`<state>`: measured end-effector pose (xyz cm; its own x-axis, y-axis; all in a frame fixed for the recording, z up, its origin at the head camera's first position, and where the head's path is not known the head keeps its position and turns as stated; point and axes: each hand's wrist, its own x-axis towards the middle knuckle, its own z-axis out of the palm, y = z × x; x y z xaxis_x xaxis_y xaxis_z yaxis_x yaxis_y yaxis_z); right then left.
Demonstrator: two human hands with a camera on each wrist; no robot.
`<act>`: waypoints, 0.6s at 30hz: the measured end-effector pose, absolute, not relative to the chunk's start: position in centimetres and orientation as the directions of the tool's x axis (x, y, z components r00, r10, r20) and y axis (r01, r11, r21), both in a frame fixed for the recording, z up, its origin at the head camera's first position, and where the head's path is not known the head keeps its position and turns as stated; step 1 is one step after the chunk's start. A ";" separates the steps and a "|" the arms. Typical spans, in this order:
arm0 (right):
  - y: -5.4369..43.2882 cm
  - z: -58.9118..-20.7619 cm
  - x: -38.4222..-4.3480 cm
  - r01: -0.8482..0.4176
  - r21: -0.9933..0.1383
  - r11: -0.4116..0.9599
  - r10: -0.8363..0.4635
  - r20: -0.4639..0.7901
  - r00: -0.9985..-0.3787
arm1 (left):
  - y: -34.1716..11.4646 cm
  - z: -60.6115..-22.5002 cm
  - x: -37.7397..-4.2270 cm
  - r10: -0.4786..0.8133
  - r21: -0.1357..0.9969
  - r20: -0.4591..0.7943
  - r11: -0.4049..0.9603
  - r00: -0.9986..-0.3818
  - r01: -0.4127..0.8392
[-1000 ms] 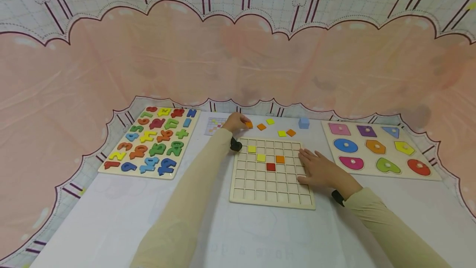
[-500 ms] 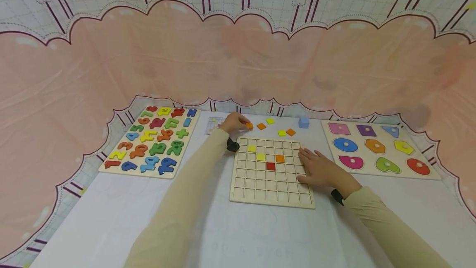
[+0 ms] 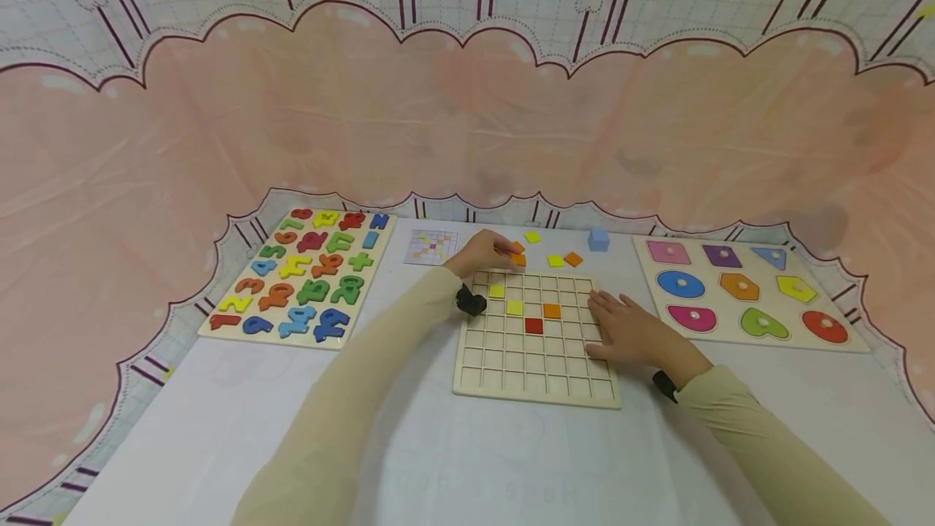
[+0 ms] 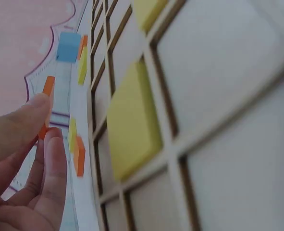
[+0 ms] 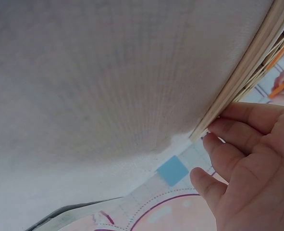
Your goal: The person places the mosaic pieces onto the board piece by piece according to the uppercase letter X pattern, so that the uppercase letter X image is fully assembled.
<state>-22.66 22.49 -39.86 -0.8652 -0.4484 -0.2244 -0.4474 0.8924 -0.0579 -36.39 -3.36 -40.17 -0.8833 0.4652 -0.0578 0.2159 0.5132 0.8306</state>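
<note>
In the head view my left hand (image 3: 484, 252) pinches an orange square tile (image 3: 518, 260) between thumb and fingers, just beyond the far edge of a wooden grid board (image 3: 514, 384). The left wrist view shows this orange tile (image 4: 48, 91) held on edge, apart from the board. Two yellow tiles (image 3: 514, 308), an orange tile (image 3: 551, 312) and a red tile (image 3: 534, 326) sit in the board's cells. My right hand (image 3: 631, 333) rests on the board's right edge, its fingers spread; in the right wrist view these fingers (image 5: 242, 139) touch the board's side.
Loose yellow tiles (image 3: 555, 261) and orange tiles (image 3: 573, 260) lie behind the board, near a light blue cube (image 3: 598, 240). A printed pattern card (image 3: 431, 247) lies at the back. A number puzzle (image 3: 292, 274) stands left, a shape puzzle (image 3: 745, 291) right.
My left hand has moved right and slightly nearer with the orange tile, passing in front of another loose orange tile. More of the pattern card shows. My right hand stays on the board's edge.
</note>
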 end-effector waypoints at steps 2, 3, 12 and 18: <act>22.5 -39.9 -22.7 -0.447 -0.057 0.893 -0.447 -0.224 -0.866 | -2.8 -40.3 -36.1 0.488 0.830 -0.056 0.507 -0.871 0.230; 22.5 -40.0 -22.7 -0.444 -0.059 0.894 -0.445 -0.226 -0.867 | -2.5 -40.4 -35.9 0.501 0.827 -0.056 0.507 -0.864 0.241; 22.5 -40.2 -22.9 -0.441 -0.061 0.895 -0.442 -0.239 -0.865 | 0.0 -40.7 -34.7 0.580 0.802 -0.064 0.514 -0.812 0.304; 22.5 -40.0 -23.0 -0.444 -0.062 0.894 -0.445 -0.243 -0.862 | 1.2 -41.7 -35.3 0.629 0.815 -0.084 0.489 -0.772 0.310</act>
<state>-23.00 22.54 -39.97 -0.8618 -0.4451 -0.2434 -0.4442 0.8938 -0.0616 -35.29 1.21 -41.70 -0.7725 0.6295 -0.0842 0.3096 0.4891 0.8154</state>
